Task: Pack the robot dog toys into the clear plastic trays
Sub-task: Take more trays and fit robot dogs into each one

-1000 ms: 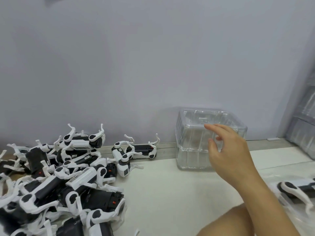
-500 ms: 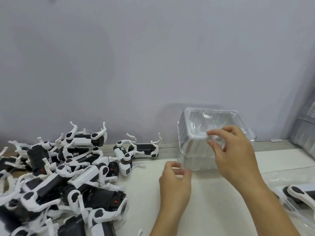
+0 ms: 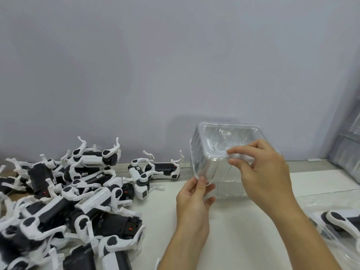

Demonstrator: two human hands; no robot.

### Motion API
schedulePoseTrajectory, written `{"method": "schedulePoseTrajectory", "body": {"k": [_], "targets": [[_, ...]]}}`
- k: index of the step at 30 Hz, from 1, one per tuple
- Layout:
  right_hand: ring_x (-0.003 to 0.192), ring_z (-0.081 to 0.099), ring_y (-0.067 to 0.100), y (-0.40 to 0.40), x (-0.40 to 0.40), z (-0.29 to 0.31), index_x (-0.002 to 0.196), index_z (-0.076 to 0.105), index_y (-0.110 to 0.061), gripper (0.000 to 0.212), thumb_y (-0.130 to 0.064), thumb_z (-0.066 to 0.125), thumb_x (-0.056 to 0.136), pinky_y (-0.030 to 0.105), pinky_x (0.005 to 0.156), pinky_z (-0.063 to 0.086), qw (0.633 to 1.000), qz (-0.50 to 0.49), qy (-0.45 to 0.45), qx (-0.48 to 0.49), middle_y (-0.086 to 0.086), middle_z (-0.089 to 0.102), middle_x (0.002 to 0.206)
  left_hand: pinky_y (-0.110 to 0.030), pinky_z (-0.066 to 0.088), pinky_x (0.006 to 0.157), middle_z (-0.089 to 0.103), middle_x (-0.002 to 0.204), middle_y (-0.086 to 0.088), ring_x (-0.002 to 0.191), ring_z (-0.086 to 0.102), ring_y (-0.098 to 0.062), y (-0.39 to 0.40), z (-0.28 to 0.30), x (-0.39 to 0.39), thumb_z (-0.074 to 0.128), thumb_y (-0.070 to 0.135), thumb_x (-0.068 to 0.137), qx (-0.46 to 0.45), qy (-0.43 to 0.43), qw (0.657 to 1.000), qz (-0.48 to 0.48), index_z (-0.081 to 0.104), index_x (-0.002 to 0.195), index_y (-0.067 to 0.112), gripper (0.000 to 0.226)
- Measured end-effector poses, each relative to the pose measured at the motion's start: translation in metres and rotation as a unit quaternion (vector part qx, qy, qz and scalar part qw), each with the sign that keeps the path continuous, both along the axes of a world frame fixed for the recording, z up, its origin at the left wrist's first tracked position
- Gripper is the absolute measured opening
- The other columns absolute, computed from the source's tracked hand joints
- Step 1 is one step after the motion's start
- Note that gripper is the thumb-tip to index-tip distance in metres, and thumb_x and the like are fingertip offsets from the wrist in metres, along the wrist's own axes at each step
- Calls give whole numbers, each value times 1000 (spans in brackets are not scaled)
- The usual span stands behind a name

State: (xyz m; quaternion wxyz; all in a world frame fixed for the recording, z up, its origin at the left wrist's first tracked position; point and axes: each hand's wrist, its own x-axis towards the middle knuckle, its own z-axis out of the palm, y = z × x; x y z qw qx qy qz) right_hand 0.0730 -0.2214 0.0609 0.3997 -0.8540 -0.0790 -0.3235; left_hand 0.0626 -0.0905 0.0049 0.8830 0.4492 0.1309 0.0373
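A heap of dogs (image 3: pixel 64 207) lies tangled at the left of the desk (image 3: pixel 243 240), black bodies and white legs interlocked, some on their backs with legs in the air — dumped in bulk, it seems, to be drawn from one at a time. The heap runs off the left and bottom edges, so its full count cannot be told, and the lower toys are buried under the upper ones. Two more dogs (image 3: pixel 153 170) lie a little apart by the wall.

The left hand (image 3: pixel 194 199) pinches the near-left corner of the trays (image 3: pixel 206 164), thumb and fingertips closed on the rim. The right hand (image 3: pixel 261 172) pinches the near rim further along, thumb under, fingers over. The top tray is tilted, its opening turned toward the viewer; the two grips probably serve to peel it off the nested stack beneath, which stands on the desk against the wall. How many trays are nested is hard to read through the clear plastic.

At the far right another tray (image 3: pixel 311 209) already holds a dog (image 3: pixel 339 221), both cut by the frame edge. Grey stacked sheets (image 3: pixel 348 149) beyond are too blurred to name.
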Motion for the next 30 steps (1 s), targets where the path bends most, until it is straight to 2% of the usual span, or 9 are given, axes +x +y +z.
{"method": "schedulePoseTrajectory", "body": {"k": [2, 4, 9, 14, 18, 23, 25, 27, 30], "targets": [[69, 53, 0, -1, 0, 1, 89, 76, -37, 19, -18, 77, 84, 20, 65, 36, 1000, 9, 6, 13, -12, 56, 85, -22, 51, 62, 71, 82, 1, 73, 69, -9, 0, 0, 0, 57, 10, 97, -5, -1, 1000, 7, 67, 102, 5, 12], [68, 53, 1, -3, 0, 2, 86, 75, -40, 24, -16, 78, 84, 12, 62, 35, 999, 17, 11, 38, -13, 55, 83, -20, 52, 61, 74, 81, 0, 72, 70, -10, 1, -1, 1, 57, 6, 96, -6, -11, 1000, 20, 68, 101, 3, 12], [68, 52, 2, -6, 0, 4, 82, 72, -47, 37, -10, 76, 84, 9, 65, 38, 996, 35, 19, 81, -19, 55, 86, -18, 55, 66, 74, 82, -6, 71, 69, -12, 0, -2, 1, 58, 0, 94, -3, -33, 998, 45, 72, 97, 2, 15], [78, 58, 4, -7, -1, 5, 81, 74, -43, 36, -7, 76, 83, 22, 74, 46, 993, 51, 21, 105, -18, 57, 86, -19, 57, 71, 76, 90, -9, 76, 71, -13, 0, -2, 1, 54, -3, 96, -14, -37, 998, 42, 73, 99, -1, 19], [81, 59, 1, -8, -3, 7, 82, 75, -38, 33, -5, 76, 83, 11, 70, 42, 992, 54, 19, 111, -20, 59, 85, -20, 58, 73, 76, 92, -11, 77, 71, -14, -1, -2, 0, 51, -5, 97, -23, -34, 998, 37, 73, 98, -1, 22], [74, 58, 0, -8, -6, 12, 85, 76, -34, 29, -5, 74, 84, 13, 69, 42, 992, 52, 17, 116, -12, 59, 83, -20, 58, 74, 77, 90, -9, 78, 73, -12, -1, -1, 1, 51, -5, 98, 0, -26, 999, 47, 73, 99, -1, 22], [72, 57, -1, -8, -9, 19, 87, 76, -33, 29, -4, 74, 85, 8, 68, 40, 991, 49, -7, 122, -8, 58, 84, -20, 59, 75, 77, 91, -9, 78, 73, -11, -1, -1, 1, 51, -4, 98, 3, -18, 999, 49, 72, 99, -1, 21], [73, 57, -9, -11, -13, 28, 89, 74, -31, 31, -1, 71, 86, 1, 69, 38, 988, 46, -59, 139, -3, 59, 87, -20, 59, 76, 76, 92, -10, 77, 73, -11, -1, -1, 1, 51, -2, 99, -6, -10, 999, 51, 70, 100, -3, 19], [71, 54, -5, -21, -19, 43, 96, 69, -41, 30, -12, 70, 90, 3, 72, 39, 978, 23, -142, 151, 2, 61, 93, -17, 58, 72, 74, 88, -10, 78, 74, -13, 0, 0, 3, 55, 3, 98, -36, 0, 997, 64, 67, 98, -4, 14]]}}
